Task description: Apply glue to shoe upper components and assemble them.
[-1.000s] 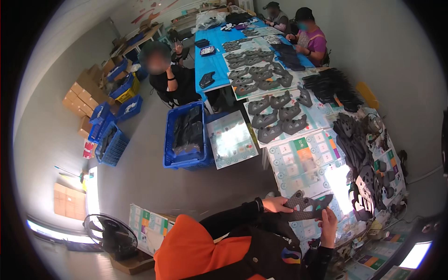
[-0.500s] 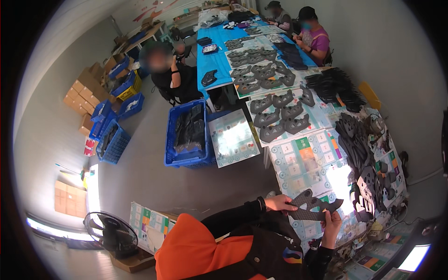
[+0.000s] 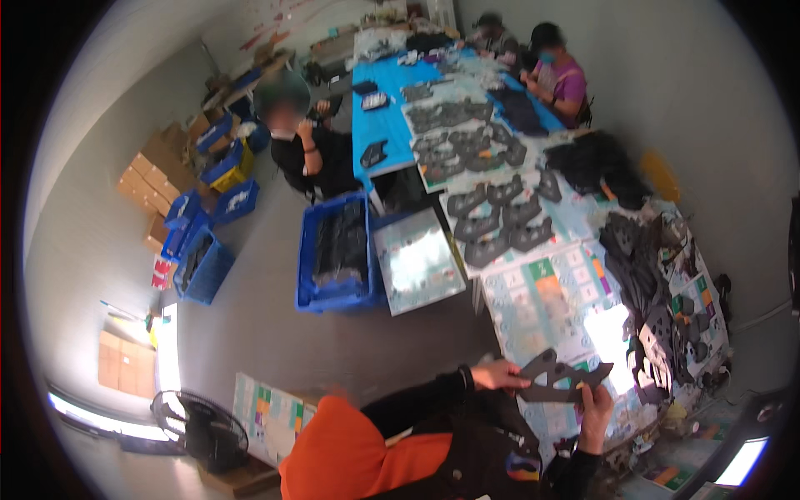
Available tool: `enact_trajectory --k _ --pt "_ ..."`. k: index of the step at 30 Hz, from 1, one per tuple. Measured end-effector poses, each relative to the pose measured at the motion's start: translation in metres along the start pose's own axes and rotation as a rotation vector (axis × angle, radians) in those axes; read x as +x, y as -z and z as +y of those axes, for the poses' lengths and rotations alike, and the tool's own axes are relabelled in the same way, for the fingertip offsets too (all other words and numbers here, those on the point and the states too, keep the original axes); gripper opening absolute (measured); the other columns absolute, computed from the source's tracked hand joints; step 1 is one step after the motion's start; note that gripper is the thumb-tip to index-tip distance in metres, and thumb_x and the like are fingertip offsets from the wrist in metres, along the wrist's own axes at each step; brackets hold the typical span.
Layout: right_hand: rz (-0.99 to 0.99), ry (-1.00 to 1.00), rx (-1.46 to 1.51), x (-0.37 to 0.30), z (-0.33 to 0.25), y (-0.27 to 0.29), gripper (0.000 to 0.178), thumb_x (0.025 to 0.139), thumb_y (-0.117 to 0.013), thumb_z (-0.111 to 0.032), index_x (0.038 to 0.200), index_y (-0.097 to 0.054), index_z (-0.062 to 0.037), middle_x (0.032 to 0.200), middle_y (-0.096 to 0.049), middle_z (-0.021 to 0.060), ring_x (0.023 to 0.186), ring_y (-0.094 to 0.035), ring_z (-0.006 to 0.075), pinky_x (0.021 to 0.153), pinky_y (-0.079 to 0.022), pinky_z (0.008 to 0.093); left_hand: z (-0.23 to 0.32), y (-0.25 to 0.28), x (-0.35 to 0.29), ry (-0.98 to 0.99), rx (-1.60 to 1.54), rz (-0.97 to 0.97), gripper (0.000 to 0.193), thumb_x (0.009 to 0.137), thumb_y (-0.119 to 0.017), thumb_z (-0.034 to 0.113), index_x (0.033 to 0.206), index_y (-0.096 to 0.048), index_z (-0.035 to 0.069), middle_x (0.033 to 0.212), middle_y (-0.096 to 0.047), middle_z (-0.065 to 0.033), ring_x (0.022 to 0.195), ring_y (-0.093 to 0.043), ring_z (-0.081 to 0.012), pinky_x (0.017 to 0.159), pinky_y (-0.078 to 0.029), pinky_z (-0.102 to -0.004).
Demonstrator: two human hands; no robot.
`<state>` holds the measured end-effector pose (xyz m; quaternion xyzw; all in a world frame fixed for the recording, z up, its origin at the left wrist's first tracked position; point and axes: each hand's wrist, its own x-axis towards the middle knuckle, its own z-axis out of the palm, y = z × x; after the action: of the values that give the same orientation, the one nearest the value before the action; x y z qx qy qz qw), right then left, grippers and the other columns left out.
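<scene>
Two hands [image 3: 498,375] [image 3: 596,408] pinch one dark grey cut-out piece [image 3: 552,393]

From where I stand, the piece is stretched sideways in front of the wearer, over the near end of a worktable laid with printed sheets [image 3: 542,308]. The left hand closes on its left end, thumb and fingers pressed against the edge. The right hand comes up from below and pinches the lower edge near the pointed right end; I cannot make out where every fingertip sits behind it. The piece has openings through it and looks thin.

To the right of it, a long heap of dark parts [image 3: 633,258] runs along the table. Further up, similar grey cut-outs [image 3: 471,150] are spread in rows, with a black pile [image 3: 596,167] just beside them, and beyond lies a blue-covered tabletop [image 3: 387,142].

A blue tub [image 3: 336,304] holding dark packs [image 3: 340,246] stands left of the table, a pale glossy board [image 3: 419,258] next to it. A person in black [image 3: 325,158] sits behind the tub, one hand raised; another in purple [image 3: 571,83] works along the far right side. Brown cartons [image 3: 146,179] are stacked by the left wall, and a black fan [image 3: 204,437] stands at the lower left.
</scene>
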<state>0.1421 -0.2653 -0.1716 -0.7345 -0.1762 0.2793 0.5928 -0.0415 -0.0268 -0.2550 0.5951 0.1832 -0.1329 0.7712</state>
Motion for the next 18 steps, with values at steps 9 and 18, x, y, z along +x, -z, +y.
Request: enact_trajectory --k 9,18 --pt "0.103 0.767 -0.56 -0.042 -0.096 -0.025 0.104 0.076 -0.056 0.012 0.169 -0.013 -0.0048 0.175 -0.006 0.0255 0.092 -0.061 0.0229 0.074 -0.052 0.0301 -0.01 0.015 -0.001 -0.023 -0.088 0.007 0.043 0.102 -0.071 0.042 0.108 -0.072 0.0 0.091 -0.071 -0.0019 0.081 -0.066 -0.0099 0.075 -0.053 -0.0257" --pt "0.042 0.743 -0.533 -0.036 -0.094 -0.026 0.1 0.078 -0.055 0.019 0.167 -0.011 0.0035 0.171 -0.005 0.0347 0.079 -0.06 0.0193 0.082 -0.053 0.0314 -0.014 0.02 0.008 -0.046 -0.092 -0.036 0.037 0.102 -0.072 0.038 0.105 -0.071 0.001 0.09 -0.07 0.0013 0.076 -0.065 -0.0068 0.071 -0.054 -0.0238"
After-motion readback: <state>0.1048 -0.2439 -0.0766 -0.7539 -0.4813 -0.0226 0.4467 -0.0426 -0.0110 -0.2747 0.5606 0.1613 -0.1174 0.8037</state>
